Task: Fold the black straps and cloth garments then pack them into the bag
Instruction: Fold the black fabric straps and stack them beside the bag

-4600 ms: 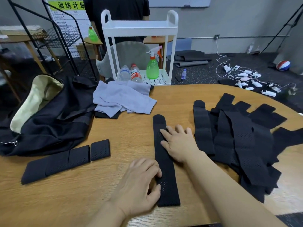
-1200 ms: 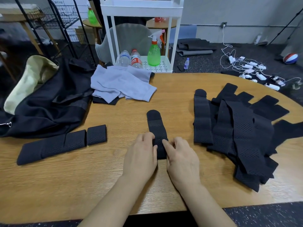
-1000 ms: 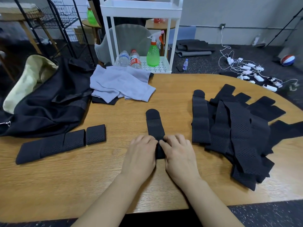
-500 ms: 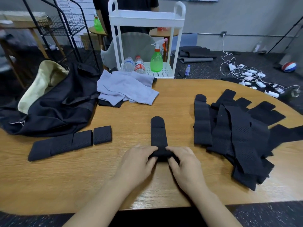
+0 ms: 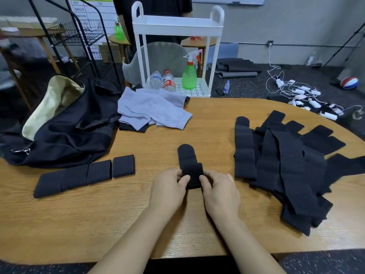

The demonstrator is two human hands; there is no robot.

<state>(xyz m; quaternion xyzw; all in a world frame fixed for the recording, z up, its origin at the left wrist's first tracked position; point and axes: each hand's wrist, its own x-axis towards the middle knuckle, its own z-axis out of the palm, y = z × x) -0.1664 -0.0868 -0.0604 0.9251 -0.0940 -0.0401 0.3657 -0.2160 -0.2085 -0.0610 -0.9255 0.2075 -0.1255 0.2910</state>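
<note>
Right now both hands meet at the middle of the wooden surface (image 5: pixel 98 224): the left hand (image 5: pixel 167 189) and right hand (image 5: pixel 221 192) each pinch a side of a partly folded black perforated strap (image 5: pixel 190 167), fingers curled around its doubled near end. Unfolded black straps (image 5: pixel 286 167) lie heaped to the right; folded ones (image 5: pixel 83 175) rest left, near the open black bag (image 5: pixel 65 131) and grey cloth garment (image 5: pixel 152 109).

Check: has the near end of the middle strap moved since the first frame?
Yes. The strap is folded up away from the table edge; both hands pinch it.
</note>
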